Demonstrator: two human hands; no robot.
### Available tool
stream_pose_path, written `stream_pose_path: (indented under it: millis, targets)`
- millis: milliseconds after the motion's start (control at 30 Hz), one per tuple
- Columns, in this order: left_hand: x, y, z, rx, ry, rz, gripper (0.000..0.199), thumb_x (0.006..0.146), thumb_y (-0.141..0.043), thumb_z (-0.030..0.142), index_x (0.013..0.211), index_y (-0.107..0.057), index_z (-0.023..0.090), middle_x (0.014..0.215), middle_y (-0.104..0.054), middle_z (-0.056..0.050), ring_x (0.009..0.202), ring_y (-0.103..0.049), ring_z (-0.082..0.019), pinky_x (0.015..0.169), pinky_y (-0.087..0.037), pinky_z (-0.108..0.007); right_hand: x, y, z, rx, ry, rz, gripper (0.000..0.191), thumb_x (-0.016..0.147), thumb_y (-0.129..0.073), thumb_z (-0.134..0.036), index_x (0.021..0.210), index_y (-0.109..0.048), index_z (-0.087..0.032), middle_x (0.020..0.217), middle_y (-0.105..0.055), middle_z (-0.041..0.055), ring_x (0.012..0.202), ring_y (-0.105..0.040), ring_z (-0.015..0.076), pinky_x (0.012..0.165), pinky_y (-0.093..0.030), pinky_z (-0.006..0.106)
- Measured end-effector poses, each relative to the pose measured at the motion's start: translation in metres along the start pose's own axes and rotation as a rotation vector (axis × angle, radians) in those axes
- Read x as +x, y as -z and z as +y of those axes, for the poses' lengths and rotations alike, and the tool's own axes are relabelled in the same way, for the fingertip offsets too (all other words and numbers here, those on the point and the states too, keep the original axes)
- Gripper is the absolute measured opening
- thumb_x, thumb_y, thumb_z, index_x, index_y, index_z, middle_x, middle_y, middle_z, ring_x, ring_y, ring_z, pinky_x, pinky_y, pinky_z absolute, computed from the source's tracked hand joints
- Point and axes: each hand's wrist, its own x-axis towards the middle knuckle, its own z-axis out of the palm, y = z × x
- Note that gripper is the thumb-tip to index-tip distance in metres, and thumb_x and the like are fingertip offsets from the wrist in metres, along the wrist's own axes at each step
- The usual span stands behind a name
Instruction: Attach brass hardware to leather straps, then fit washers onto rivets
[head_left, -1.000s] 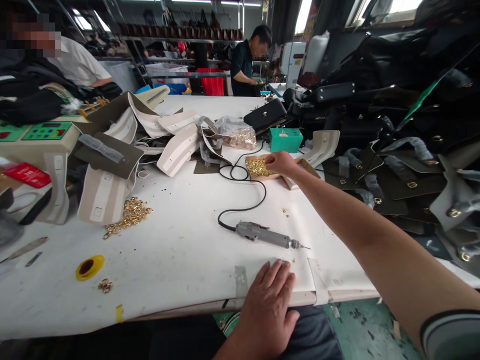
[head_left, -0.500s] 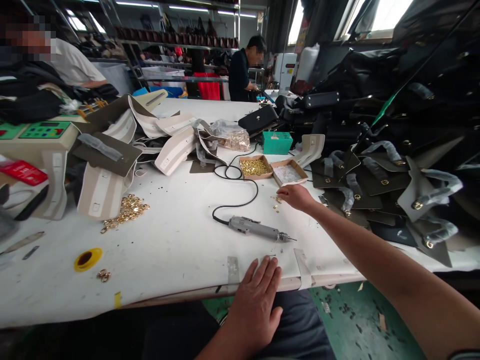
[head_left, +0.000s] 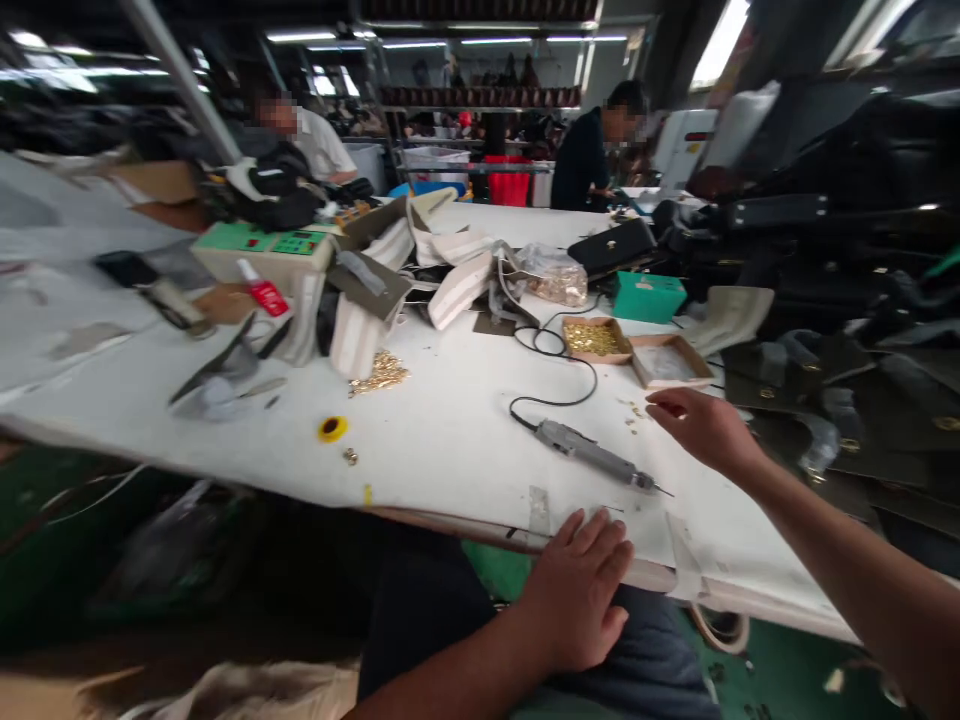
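Note:
My left hand (head_left: pixel 581 590) rests on the front edge of the white-covered table (head_left: pixel 465 440), palm down with fingers stretched out. Just beyond it lies a grey electric screwdriver (head_left: pixel 596 455), its thin bit toward the right and its black cord running back. My right hand (head_left: pixel 705 430) is over the table, right of a few small loose gold pieces (head_left: pixel 634 412). Its fingertips are pinched together; whatever may be in them is hidden. Behind it are a shallow box of gold hardware (head_left: pixel 596 340) and a shallow box with clear plastic (head_left: pixel 671 360).
A green box (head_left: pixel 649 296) stands behind the shallow boxes. Dark bag parts (head_left: pixel 847 400) crowd the right. Pale bag panels (head_left: pixel 457 290), a heap of gold rings (head_left: pixel 381 372) and a yellow tape roll (head_left: pixel 332 429) lie leftward. Two people work farther back.
The view has swung left, so everything sits farther right in the picture. My right hand has drawn slightly right, away from the loose gold pieces. My left hand stays at the edge.

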Motion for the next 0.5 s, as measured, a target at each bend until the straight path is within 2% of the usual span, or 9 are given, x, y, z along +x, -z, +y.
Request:
stream_pose_path:
  millis: [133, 233, 333, 400, 433, 500]
  targets:
    - [-0.027, 0.002, 0.000, -0.049, 0.041, 0.131, 0.045, 0.097, -0.050, 0.041, 0.137, -0.055, 0.021, 0.151, -0.054, -0.006, 0.145, -0.041, -0.024, 0.127, -0.022, -0.045, -0.009, -0.014, -0.065, 0.189, 0.142, -0.134, 0.027, 0.084, -0.062, -0.055, 0.094, -0.075, -0.033, 0.092, -0.077, 0.0040, 0.075, -0.070, 0.0238, 0.072, -0.053, 0.038]
    - [-0.051, 0.002, -0.006, -0.105, 0.110, 0.313, 0.033, 0.091, -0.058, 0.034, 0.123, -0.064, 0.024, 0.130, -0.070, -0.005, 0.129, -0.056, -0.023, 0.120, -0.034, -0.045, -0.014, -0.042, -0.131, 0.362, 0.220, -0.300, 0.026, 0.086, -0.062, -0.055, 0.093, -0.075, -0.033, 0.094, -0.076, 0.0031, 0.080, -0.070, 0.0234, 0.073, -0.053, 0.036]
    - [-0.081, 0.002, -0.019, -0.140, 0.162, 0.536, 0.025, 0.086, -0.058, 0.022, 0.109, -0.067, 0.023, 0.102, -0.076, -0.007, 0.102, -0.067, -0.022, 0.096, -0.053, -0.041, -0.011, -0.079, -0.195, 0.506, 0.276, -0.429, 0.026, 0.088, -0.061, -0.051, 0.095, -0.075, -0.030, 0.095, -0.076, 0.0022, 0.083, -0.070, 0.0231, 0.077, -0.053, 0.036]
    - [-0.105, 0.000, -0.032, -0.122, 0.210, 0.644, 0.024, 0.085, -0.053, 0.017, 0.104, -0.068, 0.022, 0.091, -0.075, -0.008, 0.087, -0.069, -0.021, 0.078, -0.056, -0.035, -0.004, -0.103, -0.231, 0.559, 0.309, -0.505, 0.026, 0.088, -0.061, -0.049, 0.094, -0.074, -0.027, 0.091, -0.076, 0.0016, 0.082, -0.069, 0.0225, 0.076, -0.053, 0.035]
    - [-0.119, -0.002, -0.038, -0.118, 0.249, 0.666, 0.024, 0.086, -0.051, 0.016, 0.103, -0.068, 0.021, 0.088, -0.074, -0.009, 0.083, -0.069, -0.020, 0.072, -0.056, -0.033, 0.001, -0.114, -0.247, 0.580, 0.325, -0.538, 0.026, 0.088, -0.061, -0.048, 0.093, -0.074, -0.026, 0.089, -0.076, 0.0011, 0.080, -0.069, 0.0220, 0.075, -0.052, 0.034]
    - [-0.146, -0.006, -0.048, -0.183, 0.377, 0.635, 0.025, 0.087, -0.053, 0.021, 0.105, -0.069, 0.020, 0.083, -0.073, -0.008, 0.072, -0.068, -0.019, 0.063, -0.054, -0.029, 0.013, -0.132, -0.274, 0.613, 0.354, -0.578, 0.026, 0.088, -0.060, -0.047, 0.092, -0.073, -0.026, 0.086, -0.075, 0.0000, 0.078, -0.068, 0.0207, 0.072, -0.051, 0.033]
